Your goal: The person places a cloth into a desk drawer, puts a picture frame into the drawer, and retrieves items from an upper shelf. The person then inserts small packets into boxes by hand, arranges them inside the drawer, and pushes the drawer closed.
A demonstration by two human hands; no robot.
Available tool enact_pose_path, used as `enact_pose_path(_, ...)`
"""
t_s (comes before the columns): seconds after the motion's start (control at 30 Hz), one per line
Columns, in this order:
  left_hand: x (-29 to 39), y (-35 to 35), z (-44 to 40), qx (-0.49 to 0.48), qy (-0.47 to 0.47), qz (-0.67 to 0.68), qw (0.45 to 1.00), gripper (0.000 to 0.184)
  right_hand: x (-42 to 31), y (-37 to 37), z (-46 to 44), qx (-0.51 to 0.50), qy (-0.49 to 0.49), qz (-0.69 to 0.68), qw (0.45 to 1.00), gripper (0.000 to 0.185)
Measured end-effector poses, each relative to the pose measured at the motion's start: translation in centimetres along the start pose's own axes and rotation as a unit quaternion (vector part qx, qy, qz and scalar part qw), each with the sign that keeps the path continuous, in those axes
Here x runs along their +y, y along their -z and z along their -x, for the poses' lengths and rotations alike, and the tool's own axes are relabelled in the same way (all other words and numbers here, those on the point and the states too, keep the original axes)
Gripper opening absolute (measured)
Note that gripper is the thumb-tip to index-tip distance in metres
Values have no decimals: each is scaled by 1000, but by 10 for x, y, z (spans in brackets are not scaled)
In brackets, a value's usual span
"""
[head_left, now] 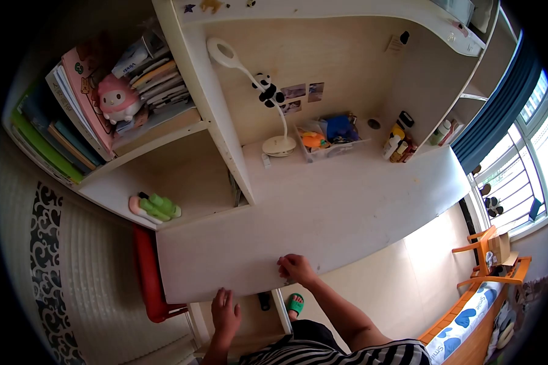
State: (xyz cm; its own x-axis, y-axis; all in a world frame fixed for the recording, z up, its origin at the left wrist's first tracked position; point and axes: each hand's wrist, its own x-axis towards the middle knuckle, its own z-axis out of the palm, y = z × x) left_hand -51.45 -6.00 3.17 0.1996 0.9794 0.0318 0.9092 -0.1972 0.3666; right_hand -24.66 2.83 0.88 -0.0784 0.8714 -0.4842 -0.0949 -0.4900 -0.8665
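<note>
Two hands (226, 313) (296, 269) are near one open drawer (252, 325).

From where I stand, a white lamp (279, 146) has a panda figure (270, 97) on its stem, with 3 pictures (316, 92) on the panel behind. A pink-hooded figure (119, 100) sits among shelved books (49, 140). A blue curtain (496, 121) hangs beside the bright window (533, 155).

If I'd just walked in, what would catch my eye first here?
Probably the white lamp with a panda on it, at the back of the desk. Next, the pink-and-white figure on the upper left shelf. Then the left hand and right hand by the desk's near edge.
</note>
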Motion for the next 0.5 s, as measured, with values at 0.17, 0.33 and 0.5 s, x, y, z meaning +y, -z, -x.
enact_pose_path(0.17, 5, 5, 0, -28, 8, -27, 999, 54, -4, 0, -7, -4, -5, 10, 1000, 23)
enact_pose_path(0.33, 3, 5, 4, -31, -16, -45, 998, 56, -18, -6, -33, 37, 92, 61, 993, 21)
enact_pose_path(0.5, 1, 0, 6, -29, -18, -53, 998, 56, -59, -34, -66, 36, 161, 44, 985, 21)
